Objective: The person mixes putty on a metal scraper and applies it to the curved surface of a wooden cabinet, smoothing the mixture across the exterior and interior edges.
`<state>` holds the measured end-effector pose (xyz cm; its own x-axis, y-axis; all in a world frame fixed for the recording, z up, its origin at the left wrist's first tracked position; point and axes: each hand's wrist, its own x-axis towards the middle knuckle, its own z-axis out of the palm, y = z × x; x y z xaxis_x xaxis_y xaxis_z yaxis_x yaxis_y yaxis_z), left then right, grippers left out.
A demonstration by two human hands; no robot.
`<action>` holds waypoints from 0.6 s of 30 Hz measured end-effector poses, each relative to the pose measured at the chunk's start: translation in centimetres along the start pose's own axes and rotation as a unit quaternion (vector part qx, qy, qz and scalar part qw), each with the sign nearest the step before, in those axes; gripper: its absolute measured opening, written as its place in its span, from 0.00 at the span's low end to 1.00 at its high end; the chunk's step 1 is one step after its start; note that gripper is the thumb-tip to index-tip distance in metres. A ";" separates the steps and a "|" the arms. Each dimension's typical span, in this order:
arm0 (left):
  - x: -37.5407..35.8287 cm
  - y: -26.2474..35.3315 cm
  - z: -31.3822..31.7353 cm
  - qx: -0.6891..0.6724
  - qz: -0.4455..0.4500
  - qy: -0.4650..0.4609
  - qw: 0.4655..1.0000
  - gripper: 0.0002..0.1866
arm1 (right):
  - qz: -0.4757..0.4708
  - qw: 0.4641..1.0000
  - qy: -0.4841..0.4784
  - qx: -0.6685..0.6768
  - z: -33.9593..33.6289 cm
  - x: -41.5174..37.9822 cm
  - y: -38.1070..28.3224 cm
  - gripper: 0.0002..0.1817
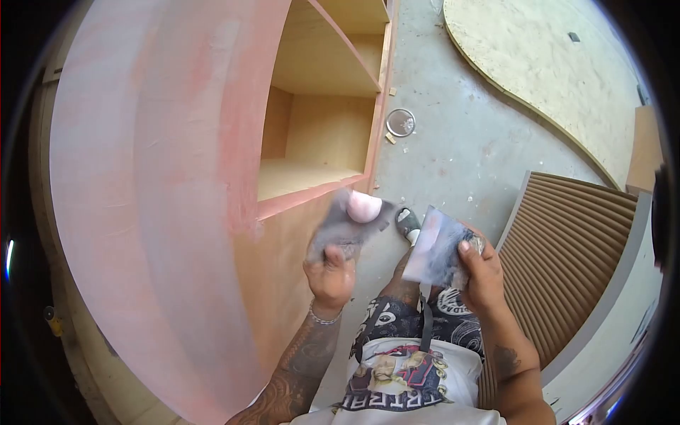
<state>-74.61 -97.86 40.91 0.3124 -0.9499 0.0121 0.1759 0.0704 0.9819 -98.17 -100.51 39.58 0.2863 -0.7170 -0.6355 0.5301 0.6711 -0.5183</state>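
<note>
My left hand (331, 282) is closed on a dark grey putty spreader (343, 230), thumb on top. A rounded lump of pale pink filler (365, 207) sits on its far end. In my right hand (484, 273) is a second putty spreader (438, 248), a flat rectangular blade smeared with whitish and dark residue, pinched between thumb and fingers. The two blades are apart, held in front of my body. To the left stands a large cabinet with a curved top (184, 163), coated in patchy pink and whitish filler.
Bare wooden compartments (326, 131) open in the cabinet's side. A round, clear-looking lid or dish (401, 122) and small wood scraps lie on the grey floor (453, 134). A curved pale board (559, 71) is at upper right, with a ribbed brown panel (574, 241) below it.
</note>
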 end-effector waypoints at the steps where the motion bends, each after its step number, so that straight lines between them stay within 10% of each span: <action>1: 0.7 -0.1 0.2 0.051 0.079 -0.050 0.994 0.19 | 0.060 0.995 -0.002 0.084 1.3 0.0 -0.7 0.23; 4: 3.4 0.9 1.2 0.213 0.284 -0.231 0.906 0.14 | 0.177 0.951 -0.055 0.246 4.0 -0.2 -1.9 0.25; 9: 5.2 4.0 2.7 0.367 0.272 -0.336 0.824 0.13 | 0.145 0.939 -0.046 0.307 3.5 0.3 -6.2 0.26; 10: 5.7 4.7 2.8 0.416 0.271 -0.358 0.791 0.13 | 0.103 0.914 -0.172 0.352 2.8 1.1 -7.5 0.22; 11: 5.6 4.2 3.0 0.375 0.203 -0.334 0.840 0.14 | 0.069 0.940 -0.074 0.325 2.6 0.9 -8.9 0.25; 15: 3.6 2.2 4.3 0.091 -0.193 -0.099 0.972 0.18 | -0.190 0.960 -0.180 -0.097 1.7 2.6 -11.6 0.31; 18: 4.5 1.2 6.6 -0.250 -0.377 0.127 0.883 0.24 | -0.376 0.799 -0.358 -0.303 2.8 5.3 -13.7 0.24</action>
<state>-79.19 -104.05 43.41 0.1184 -0.6890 -0.7150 0.7938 -0.3670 0.4850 -101.64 -114.02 44.90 0.5674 -0.7385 0.3643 0.3449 -0.1886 -0.9195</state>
